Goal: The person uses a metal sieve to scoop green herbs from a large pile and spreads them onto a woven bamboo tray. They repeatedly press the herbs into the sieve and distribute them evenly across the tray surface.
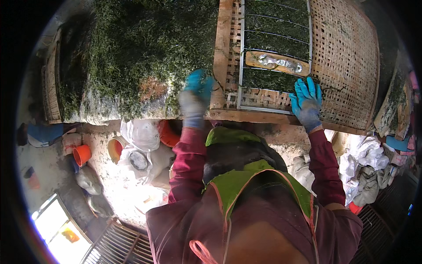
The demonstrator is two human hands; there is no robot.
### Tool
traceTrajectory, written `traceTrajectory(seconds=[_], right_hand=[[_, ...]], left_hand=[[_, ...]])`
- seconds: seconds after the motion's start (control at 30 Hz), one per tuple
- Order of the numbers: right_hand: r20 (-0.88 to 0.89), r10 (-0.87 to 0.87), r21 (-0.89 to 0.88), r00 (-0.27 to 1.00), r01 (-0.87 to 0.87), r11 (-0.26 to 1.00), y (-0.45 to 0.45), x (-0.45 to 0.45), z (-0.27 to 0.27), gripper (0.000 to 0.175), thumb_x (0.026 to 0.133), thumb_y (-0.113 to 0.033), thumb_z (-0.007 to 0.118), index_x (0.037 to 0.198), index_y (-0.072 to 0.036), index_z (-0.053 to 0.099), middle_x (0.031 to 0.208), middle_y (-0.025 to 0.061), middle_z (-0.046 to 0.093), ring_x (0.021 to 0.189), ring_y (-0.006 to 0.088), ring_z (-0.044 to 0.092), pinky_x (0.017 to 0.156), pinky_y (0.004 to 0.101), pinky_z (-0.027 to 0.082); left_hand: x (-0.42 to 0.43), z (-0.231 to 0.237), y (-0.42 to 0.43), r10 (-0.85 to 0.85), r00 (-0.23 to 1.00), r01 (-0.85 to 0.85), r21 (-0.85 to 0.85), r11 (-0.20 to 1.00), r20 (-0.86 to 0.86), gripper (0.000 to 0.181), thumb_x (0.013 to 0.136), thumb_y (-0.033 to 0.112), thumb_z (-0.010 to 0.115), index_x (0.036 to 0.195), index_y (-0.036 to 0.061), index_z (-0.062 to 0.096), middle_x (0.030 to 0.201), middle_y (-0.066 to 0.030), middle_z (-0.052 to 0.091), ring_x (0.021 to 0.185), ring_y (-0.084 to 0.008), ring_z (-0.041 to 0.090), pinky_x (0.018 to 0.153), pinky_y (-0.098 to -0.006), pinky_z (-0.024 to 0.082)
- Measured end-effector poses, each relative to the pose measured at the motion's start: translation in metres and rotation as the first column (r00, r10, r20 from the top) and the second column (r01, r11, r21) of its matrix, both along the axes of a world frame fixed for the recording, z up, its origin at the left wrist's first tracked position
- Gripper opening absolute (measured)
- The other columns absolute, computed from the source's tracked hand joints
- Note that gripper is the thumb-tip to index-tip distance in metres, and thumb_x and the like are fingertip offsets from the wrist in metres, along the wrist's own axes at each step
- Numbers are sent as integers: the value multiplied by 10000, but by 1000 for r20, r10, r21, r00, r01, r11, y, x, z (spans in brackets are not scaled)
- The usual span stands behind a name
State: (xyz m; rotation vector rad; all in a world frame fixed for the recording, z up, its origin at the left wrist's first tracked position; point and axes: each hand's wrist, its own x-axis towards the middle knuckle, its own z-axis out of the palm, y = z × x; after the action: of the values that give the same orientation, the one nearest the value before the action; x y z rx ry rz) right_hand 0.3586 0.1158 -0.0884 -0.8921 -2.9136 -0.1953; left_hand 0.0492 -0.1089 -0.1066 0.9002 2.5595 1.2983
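My right hand (306, 95), in a blue-coated work glove, rests with fingers slightly apart at the right edge of a thin metal frame (241, 76) strung with wires. The frame lies on a woven tray (343, 66) with a wooden border. Across the frame runs a wooden bar (252, 60) with a metal handle (280, 62). Dark green stringy plant matter (277, 40), perhaps seaweed, spreads under the wires. My left hand (196, 89), gloved alike and blurred, is over the near right side of a large heap of the same matter (141, 49); its grip is hidden.
Below the table edge stand white sacks (140, 135), an orange bucket (82, 154) and a pale bucket (116, 149). More bags (367, 184) lie at right. Slatted racks (123, 244) are behind me. Another woven panel (52, 79) stands left of the heap.
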Motion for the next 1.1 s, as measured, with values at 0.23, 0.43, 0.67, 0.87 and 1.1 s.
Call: traceTrajectory(seconds=[0.23, 0.43, 0.67, 0.87, 1.1], right_hand=[[-87, 18, -61, 996, -23, 998, -1, -7, 1, 465, 942, -334, 585, 1313, -57, 617, 1431, 81, 532, 1442, 316, 343, 1189, 526, 241], [-258, -17, -107, 966, -11, 994, 5, 9, -10, 363, 920, -258, 643, 1207, -39, 683, 1353, 114, 611, 1376, 330, 448, 1146, 447, 359], [-629, -116, -150, 768, 26, 988, 7, 5, 10, 350, 920, -196, 633, 1248, -75, 656, 1300, 129, 620, 1260, 344, 545, 1113, 451, 402], [-307, 84, -200, 948, -151, 968, 16, 27, 16, 433, 932, -340, 621, 1278, -79, 635, 1396, 113, 567, 1372, 305, 436, 1177, 457, 303], [-301, -91, -388, 949, -35, 921, 67, 54, 18, 747, 797, -268, 744, 1453, -48, 462, 1601, 231, 242, 1460, 406, 284, 1173, 451, 322]], left_hand=[[-91, -39, -85, 187, 819, -299, 124, 946, 543, 358, 834, 119, 730, 1163, -15, 685, 903, -143, 723, 678, -224, 692, 611, -338, 570], [-9, 36, 16, -412, 723, -19, 613, 789, 554, 255, 868, 46, 667, 1106, -40, 696, 877, -130, 710, 673, -202, 666, 642, -337, 564], [99, 35, 117, -598, 265, 156, 579, 801, 756, 479, 934, 60, 640, 1381, -56, 512, 1164, -138, 654, 974, -255, 690, 822, -357, 596], [85, 29, 98, -474, 606, 187, 464, 866, 639, 378, 917, 24, 675, 1284, -40, 610, 1136, -62, 672, 999, -150, 664, 868, -281, 548], [150, 48, 125, -765, 600, 794, 62, 604, -235, 464, 883, 322, 710, 1278, 96, 619, 1329, -148, 596, 1213, -344, 577, 1030, -419, 462]])
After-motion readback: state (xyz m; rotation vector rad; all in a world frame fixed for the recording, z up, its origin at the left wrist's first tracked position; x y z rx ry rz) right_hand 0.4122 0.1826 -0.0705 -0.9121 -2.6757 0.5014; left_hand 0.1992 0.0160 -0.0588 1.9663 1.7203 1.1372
